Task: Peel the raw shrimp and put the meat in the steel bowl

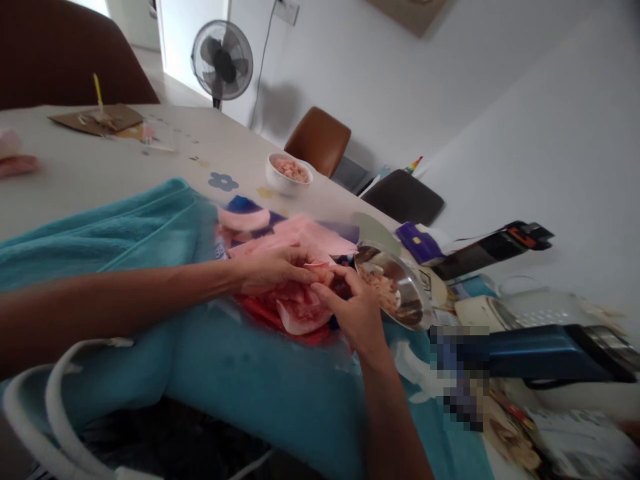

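My left hand (277, 268) and my right hand (356, 312) meet over a pile of pink and red sheets (305, 310), perhaps cloth or plastic. Between their fingertips both pinch a small pinkish-orange piece (324, 273); blur hides what kind it is. Just right of my right hand stands a tilted-looking steel bowl (415, 297) with pale pinkish pieces (383, 290) in it. Under the pile and over my lap spreads a teal towel (150, 230). Farther back on the table, a white bowl (287, 185) is heaped with similar pink pieces (291, 169).
A pale table (165, 163) runs to the back left, bearing brown cardboard (120, 119). Bottles, including a dark blue one (530, 353), and clutter crowd the right side. A fan (223, 61) and a brown chair (319, 139) stand behind. White cable loops (55, 400) hang lower left.
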